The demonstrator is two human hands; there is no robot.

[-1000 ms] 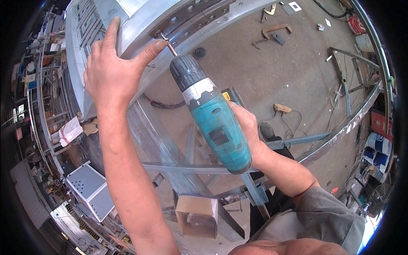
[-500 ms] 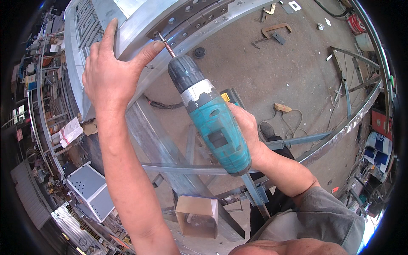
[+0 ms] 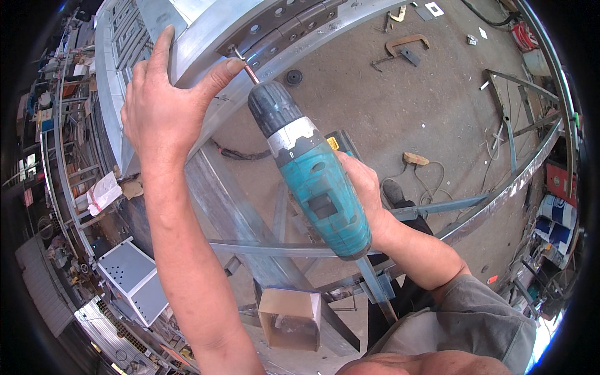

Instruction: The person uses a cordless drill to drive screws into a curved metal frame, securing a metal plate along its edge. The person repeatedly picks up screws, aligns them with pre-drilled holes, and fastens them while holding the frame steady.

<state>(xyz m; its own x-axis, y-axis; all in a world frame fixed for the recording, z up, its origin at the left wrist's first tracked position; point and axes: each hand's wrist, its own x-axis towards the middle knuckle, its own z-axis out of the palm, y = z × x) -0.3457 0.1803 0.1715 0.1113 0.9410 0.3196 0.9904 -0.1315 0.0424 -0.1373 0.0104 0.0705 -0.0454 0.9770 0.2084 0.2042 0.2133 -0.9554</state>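
My right hand (image 3: 362,187) grips a teal and black cordless drill (image 3: 325,194) by its handle, fingers partly hidden behind the body. The drill's bit points up and left, its tip at a screw (image 3: 234,52) in a brown metal hinge (image 3: 275,37) with several holes. That hinge runs along the edge of a silver metal door panel (image 3: 194,47). Over the panel's edge lies my left hand (image 3: 165,106), index finger stretched along the metal and thumb extended beside the bit. The thumb tip is next to the bit; whether they touch I cannot tell.
An open cardboard box (image 3: 289,319) stands on the metal frame below the drill. A rusty C-clamp (image 3: 406,42) and a wooden block (image 3: 415,159) with a cord lie on the floor. Steel frame bars (image 3: 500,187) curve along the right. Cluttered racks (image 3: 69,144) line the left.
The drill has shifted very slightly to the right, its bit still at the screw. My left hand stays in nearly the same place on the panel.
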